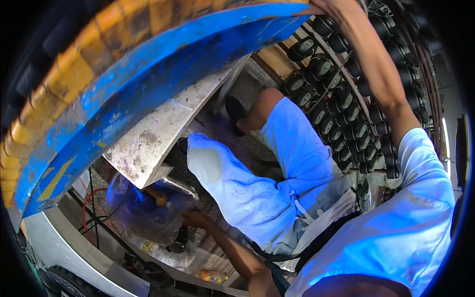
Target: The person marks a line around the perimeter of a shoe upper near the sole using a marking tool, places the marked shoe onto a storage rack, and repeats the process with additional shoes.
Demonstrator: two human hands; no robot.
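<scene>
My left hand [196, 219] is low, beside the bench, at the side of a crumpled clear plastic bag [148, 218]. Its fingers look closed on the bag's edge, though the fingertips are partly lost in the plastic. Inside the bag lie dark bluish contents and a yellowish piece [159, 199]. A dark rounded object [179, 240] sits just below this hand. With the arm stretched far up, my right hand [324, 5] rests at the end of a large blue panel [183, 54] with a worn orange-yellow segmented rim. The picture's upper edge cuts off its fingers.
Racks at right hold many black and green shoe-shaped pieces [341, 101]. A stained pale bench [148, 143] stands under the panel, above my knees. Red and black cables [89, 218] hang at lower left, near a grey metal edge [84, 252]. A yellow-red packet [213, 276] lies low.
</scene>
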